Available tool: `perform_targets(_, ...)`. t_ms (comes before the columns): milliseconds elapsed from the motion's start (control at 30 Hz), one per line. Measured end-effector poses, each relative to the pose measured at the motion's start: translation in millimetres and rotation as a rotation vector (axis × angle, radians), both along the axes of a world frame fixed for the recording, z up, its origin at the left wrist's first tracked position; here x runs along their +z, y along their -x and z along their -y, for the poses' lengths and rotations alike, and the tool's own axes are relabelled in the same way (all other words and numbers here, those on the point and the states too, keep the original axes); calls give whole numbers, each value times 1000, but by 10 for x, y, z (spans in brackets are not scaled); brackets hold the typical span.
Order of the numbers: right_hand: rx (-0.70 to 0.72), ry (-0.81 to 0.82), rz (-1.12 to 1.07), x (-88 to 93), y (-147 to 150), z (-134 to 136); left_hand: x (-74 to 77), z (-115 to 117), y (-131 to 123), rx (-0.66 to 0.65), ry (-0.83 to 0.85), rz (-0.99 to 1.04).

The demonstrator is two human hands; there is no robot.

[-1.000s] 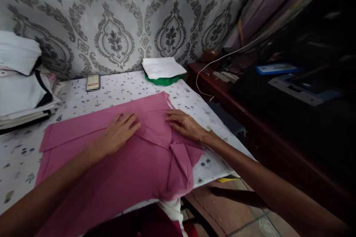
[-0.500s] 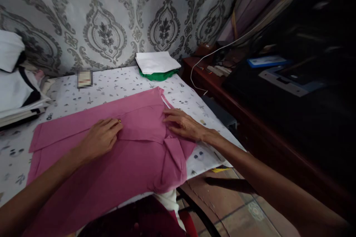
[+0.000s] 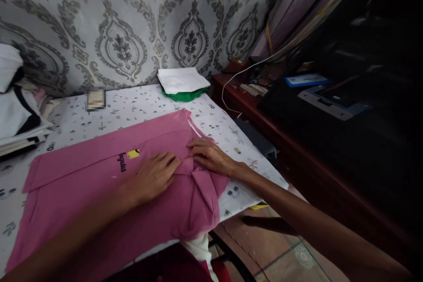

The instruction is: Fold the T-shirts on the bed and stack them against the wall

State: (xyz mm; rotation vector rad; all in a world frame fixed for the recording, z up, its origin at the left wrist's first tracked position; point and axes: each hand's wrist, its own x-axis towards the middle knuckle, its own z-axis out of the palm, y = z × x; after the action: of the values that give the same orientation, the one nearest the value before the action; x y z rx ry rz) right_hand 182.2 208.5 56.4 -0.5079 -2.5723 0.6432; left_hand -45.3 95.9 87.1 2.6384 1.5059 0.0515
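Head view: both your hands rest on the pink shirt, partly folded on the table
Your left hand lies palm down, loosely open, pressing cloth; your right hand bends its fingers near the neckline, and you cannot tell whether it pinches fabric

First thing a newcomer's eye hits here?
The big pink fabric garment spread over the patterned white tabletop, with the bare left hand and bare right hand on it. Next, the small yellow print beside dark lettering, just beyond the left hand. Then the folded white cloth atop bright green cloth at the table's back.
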Motion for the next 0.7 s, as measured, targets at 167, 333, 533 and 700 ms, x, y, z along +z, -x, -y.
perform_targets(167, -10, 87, -4, 74, 29, -3, 5, -22, 9, 14, 36, -7)
perform_targets(333, -10, 149, -5, 103, 33, -24, 3, -30, -38, 164, 44, 183)
perform_targets(533, -103, 156, 55, 124, 191, -114, 6, -127, 148, 438, 260, 718)
perform_targets(700, -197, 110, 71, 61, 361, -167, -16, -164, 258, 548, 451, 838)
